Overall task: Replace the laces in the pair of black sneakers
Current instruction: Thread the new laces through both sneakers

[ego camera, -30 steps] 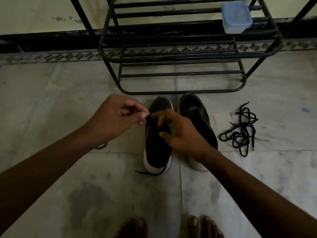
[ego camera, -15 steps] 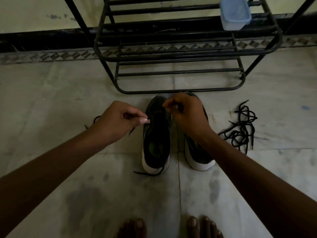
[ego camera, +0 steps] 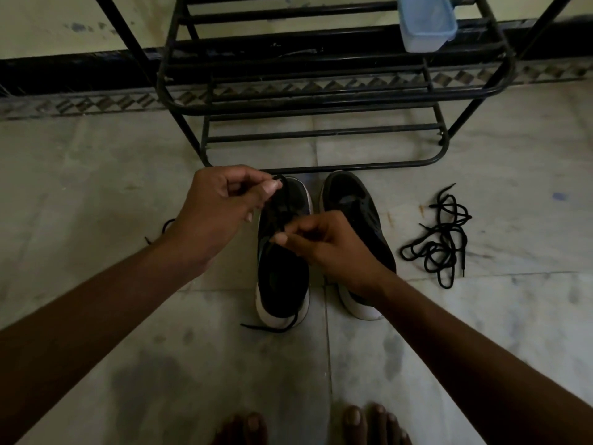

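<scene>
Two black sneakers with white soles stand side by side on the floor, the left sneaker (ego camera: 282, 274) and the right sneaker (ego camera: 353, 203). My left hand (ego camera: 215, 213) pinches a black lace (ego camera: 278, 200) above the left sneaker's toe end. My right hand (ego camera: 324, 242) pinches the same lace lower down, over the shoe's eyelets. One lace end (ego camera: 272, 327) trails past the left sneaker's heel. A loose black lace pile (ego camera: 439, 239) lies on the floor right of the shoes.
A black metal shoe rack (ego camera: 321, 101) stands just behind the sneakers, with a pale blue plastic box (ego camera: 423, 22) on an upper shelf. My bare toes (ego camera: 365, 422) show at the bottom edge. Another bit of lace (ego camera: 160, 229) peeks out left of my left wrist.
My left hand rose toward the toe end, drawing the lace up. My right hand came back from the toe area down to the eyelets of the left sneaker.
</scene>
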